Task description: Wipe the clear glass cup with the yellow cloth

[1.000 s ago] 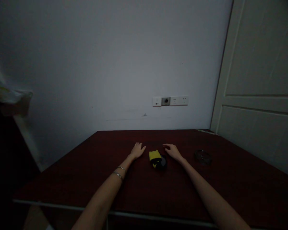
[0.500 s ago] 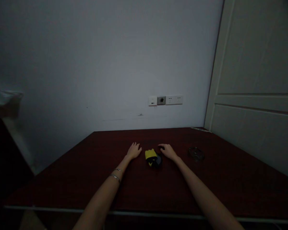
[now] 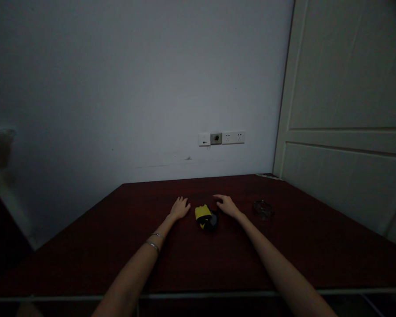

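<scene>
A small yellow, black and grey object [image 3: 203, 212], its kind too dim to make out, lies on the dark red table [image 3: 185, 264] between my hands. Just left of it, my left hand [image 3: 180, 208] rests palm down with the fingers spread, apart from the object. Two bracelets [image 3: 154, 245] circle that forearm. On the other side my right hand [image 3: 227, 205] is close to the object's right edge, thumb and index finger apart, and holds nothing.
A clear glass-like dish [image 3: 263, 208] is to the right of my right hand. Sockets [image 3: 232, 137] sit on the wall behind the table. A pale panelled door [image 3: 346, 145] borders the right side. Something blurred and pale [image 3: 0, 136] shows at far left.
The whole view has shifted slightly, so the scene appears further left. My right hand's index finger looks a little more stretched out. The yellow and black object stays between my hands.
</scene>
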A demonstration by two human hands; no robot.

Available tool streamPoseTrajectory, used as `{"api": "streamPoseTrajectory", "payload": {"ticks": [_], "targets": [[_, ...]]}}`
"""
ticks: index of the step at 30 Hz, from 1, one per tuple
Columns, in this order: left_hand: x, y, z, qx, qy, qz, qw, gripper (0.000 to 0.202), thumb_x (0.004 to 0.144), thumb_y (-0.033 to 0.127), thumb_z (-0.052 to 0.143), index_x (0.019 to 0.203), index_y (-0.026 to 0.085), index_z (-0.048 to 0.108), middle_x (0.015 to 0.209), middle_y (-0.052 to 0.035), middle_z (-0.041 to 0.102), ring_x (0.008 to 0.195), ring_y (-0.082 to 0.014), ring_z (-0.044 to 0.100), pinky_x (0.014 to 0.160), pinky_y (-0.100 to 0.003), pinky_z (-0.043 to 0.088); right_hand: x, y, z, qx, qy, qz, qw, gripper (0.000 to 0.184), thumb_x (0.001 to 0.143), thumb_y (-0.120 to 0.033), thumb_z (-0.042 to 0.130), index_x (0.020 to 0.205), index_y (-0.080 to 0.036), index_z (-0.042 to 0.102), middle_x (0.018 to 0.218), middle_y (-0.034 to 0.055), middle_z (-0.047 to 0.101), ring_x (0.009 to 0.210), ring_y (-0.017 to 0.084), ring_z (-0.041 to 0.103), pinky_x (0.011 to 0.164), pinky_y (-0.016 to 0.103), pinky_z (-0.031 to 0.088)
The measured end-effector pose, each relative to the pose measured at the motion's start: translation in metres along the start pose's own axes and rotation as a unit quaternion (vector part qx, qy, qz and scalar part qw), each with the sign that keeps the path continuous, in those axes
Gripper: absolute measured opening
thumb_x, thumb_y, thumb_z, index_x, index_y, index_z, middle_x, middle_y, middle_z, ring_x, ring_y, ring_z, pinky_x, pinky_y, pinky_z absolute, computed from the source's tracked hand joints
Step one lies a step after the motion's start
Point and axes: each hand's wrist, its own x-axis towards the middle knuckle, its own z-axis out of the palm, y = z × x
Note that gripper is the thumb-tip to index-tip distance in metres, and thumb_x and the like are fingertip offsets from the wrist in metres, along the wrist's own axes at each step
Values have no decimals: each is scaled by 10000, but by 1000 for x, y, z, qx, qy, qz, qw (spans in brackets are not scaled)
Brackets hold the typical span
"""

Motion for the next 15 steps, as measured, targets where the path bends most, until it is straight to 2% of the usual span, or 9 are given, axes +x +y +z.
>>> {"api": "streamPoseTrajectory", "payload": {"ticks": [5, 8, 11, 13, 15], "targets": [[5, 1, -6, -15, -5, -8, 1000, 478, 812, 383, 357, 1191, 109, 457, 1310, -151, 410, 1248, -264, 313, 1022, -356, 229, -7, -14, -41, 73, 131, -26, 988, 399, 714, -168, 452, 1096, -193, 563, 1021, 40, 650, 966, 158, 588, 891, 312, 423], [16, 5, -15, -33, -32, -10, 999, 394, 775, 321, 417, 1091, 122, 540, 1192, -137, 532, 1138, -254, 458, 959, -328, 325, -19, -12, -73, 102, 208, -32, 972, 406, 719, -210, 456, 1113, -162, 544, 1007, 63, 653, 959, 168, 589, 891, 319, 421], [27, 15, -28, -56, -62, -13, 996, 354, 743, 326, 464, 1014, 134, 585, 1070, -118, 612, 1014, -250, 553, 859, -306, 412, -38, 5, -101, 96, 302, -4, 948, 396, 736, -250, 427, 1100, -152, 545, 985, 75, 658, 981, 190, 573, 921, 364, 392], [32, 26, -35, -74, -69, -7, 995, 403, 721, 358, 499, 1036, 118, 573, 1059, -123, 617, 989, -253, 567, 825, -293, 433, -53, 23, -118, 92, 348, 30, 932, 412, 749, -291, 406, 1110, -139, 534, 981, 92, 655, 984, 215, 568, 913, 392, 394], [35, 41, -41, -96, -65, 6, 993, 500, 715, 408, 510, 1128, 124, 515, 1112, -110, 593, 1018, -243, 553, 831, -271, 432, -69, 44, -132, 101, 355, 71, 927, 466, 769, -329, 366, 1172, -121, 479, 1020, 121, 636, 952, 239, 584, 877, 420, 416]]}}
